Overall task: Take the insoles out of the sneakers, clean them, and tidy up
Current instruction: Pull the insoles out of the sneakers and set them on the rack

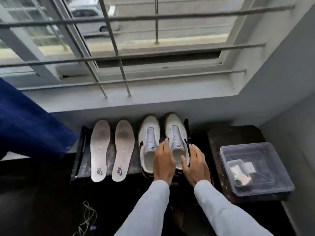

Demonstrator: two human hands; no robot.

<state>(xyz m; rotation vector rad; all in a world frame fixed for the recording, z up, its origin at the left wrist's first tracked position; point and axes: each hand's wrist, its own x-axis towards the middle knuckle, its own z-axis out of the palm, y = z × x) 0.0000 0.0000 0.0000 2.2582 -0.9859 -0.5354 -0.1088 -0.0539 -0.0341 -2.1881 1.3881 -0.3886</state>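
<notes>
Two white, worn insoles lie side by side on a dark rack (80,160): the left insole (99,150) and the right insole (123,150), logos toward me. To their right stand two white sneakers without laces, toes toward the wall: the left sneaker (149,133) and the right sneaker (176,130). My left hand (164,163) rests on the inner side of the right sneaker's heel. My right hand (195,165) lies against its outer side, thumb at the opening. Together they clasp that sneaker from both sides.
A clear plastic tub (255,167) holding a smaller container and cloth-like bits sits on a dark stand at the right. White laces (87,217) lie on the dark floor at lower left. A blue cloth (29,126) hangs left. Barred window and sill (129,103) lie ahead.
</notes>
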